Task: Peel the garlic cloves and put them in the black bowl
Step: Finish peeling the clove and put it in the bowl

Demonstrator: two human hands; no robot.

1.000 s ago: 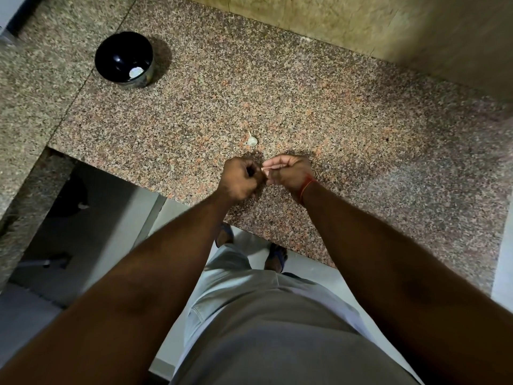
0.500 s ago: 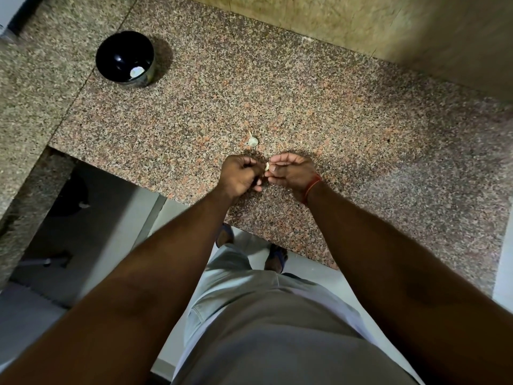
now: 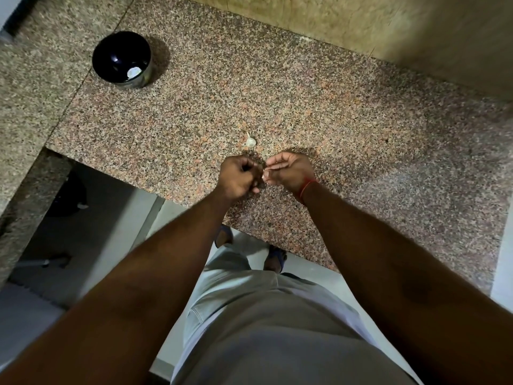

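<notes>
Both hands meet just above the worktop (image 3: pixel 333 112) near its front edge, about midway along it. The left hand (image 3: pixel 238 176) is curled into a loose fist, its fingers folded in, and the right hand (image 3: pixel 288 170) faces it with fingertips drawn together; between them a small pale bit, seemingly a garlic clove (image 3: pixel 265 175), is pinched, though it is too small to make out whether each grip truly clamps it or only touches it. A red thread (image 3: pixel 306 187) circles the right wrist. Just behind the hands, away from the front edge, a pale garlic piece (image 3: pixel 250 141) lies on the speckled granite, apart from the fingers. The black bowl (image 3: pixel 122 59) stands well apart toward the back left corner, upright, with one pale peeled clove (image 3: pixel 134 72) resting inside against its near wall.
</notes>
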